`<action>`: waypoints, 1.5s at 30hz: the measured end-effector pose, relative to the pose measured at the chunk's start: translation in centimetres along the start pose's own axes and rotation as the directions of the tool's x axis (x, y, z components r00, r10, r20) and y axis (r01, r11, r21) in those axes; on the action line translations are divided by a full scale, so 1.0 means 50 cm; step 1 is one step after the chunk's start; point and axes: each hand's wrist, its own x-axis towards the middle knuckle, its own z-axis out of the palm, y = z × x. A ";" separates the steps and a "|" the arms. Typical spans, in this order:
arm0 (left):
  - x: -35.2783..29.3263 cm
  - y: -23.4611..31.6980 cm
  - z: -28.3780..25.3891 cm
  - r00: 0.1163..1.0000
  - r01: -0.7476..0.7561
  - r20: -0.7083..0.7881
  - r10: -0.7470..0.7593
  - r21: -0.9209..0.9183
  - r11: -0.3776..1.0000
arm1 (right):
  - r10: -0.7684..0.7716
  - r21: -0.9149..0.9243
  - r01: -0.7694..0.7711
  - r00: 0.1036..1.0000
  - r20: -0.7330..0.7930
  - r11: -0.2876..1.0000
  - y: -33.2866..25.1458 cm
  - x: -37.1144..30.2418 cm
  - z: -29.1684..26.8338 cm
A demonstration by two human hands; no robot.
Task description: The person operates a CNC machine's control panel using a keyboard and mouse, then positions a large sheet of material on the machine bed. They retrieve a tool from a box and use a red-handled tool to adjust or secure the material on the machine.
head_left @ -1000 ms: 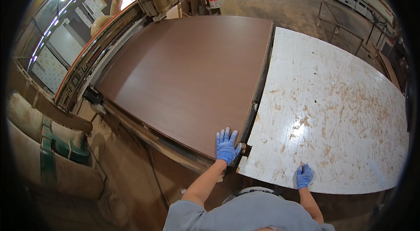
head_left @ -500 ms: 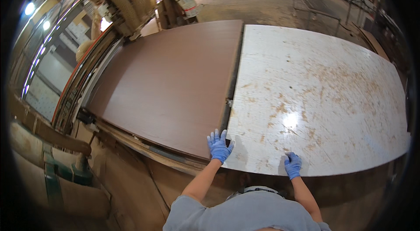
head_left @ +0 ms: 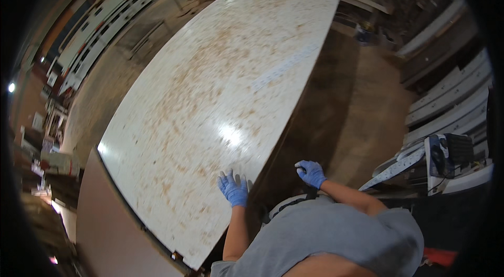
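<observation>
The white table (head_left: 265,119) carries brown flecks (head_left: 191,75), perhaps shavings.

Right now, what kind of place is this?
Probably a woodworking or furniture workshop: a big white table with brown scuffs, a large flat brown board beside it, and a long pale machine across the floor.

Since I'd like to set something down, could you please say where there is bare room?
Free: the white board beyond the left hand, and the floor between that board and the pale slats. Crowded: around the dark item.
</observation>
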 end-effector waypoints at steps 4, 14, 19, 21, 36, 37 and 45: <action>0.067 0.109 0.108 0.987 -0.136 0.092 0.133 0.032 0.990 | 0.292 0.036 -0.290 0.952 -0.088 0.956 0.150 -0.017 -0.044; 0.312 0.384 0.341 0.891 -0.397 0.212 0.402 -0.070 0.915 | 0.597 0.179 -0.613 0.790 0.137 0.770 0.443 0.084 -0.120; 0.459 0.599 0.450 0.837 -0.453 0.245 0.490 -0.192 0.870 | 0.742 0.175 -0.741 0.666 0.071 0.648 0.585 0.165 -0.224; 0.504 0.672 0.494 0.749 -0.553 0.288 0.597 -0.227 0.802 | 0.844 0.295 -0.831 0.521 0.122 0.471 0.621 0.188 -0.263; 0.576 1.076 1.118 -0.135 -0.609 0.868 0.477 -0.453 0.651 | 0.988 0.237 -0.971 0.003 0.154 -0.034 1.048 0.183 -0.432; 0.585 1.018 1.241 -0.165 -0.537 0.866 0.471 -0.480 0.694 | 0.988 0.291 -0.957 0.040 0.149 -0.005 1.066 0.226 -0.478; 0.570 1.561 1.348 -0.426 -0.396 0.814 0.395 -0.560 0.727 | 0.875 0.608 -0.683 0.096 -0.475 0.405 1.084 0.538 -0.770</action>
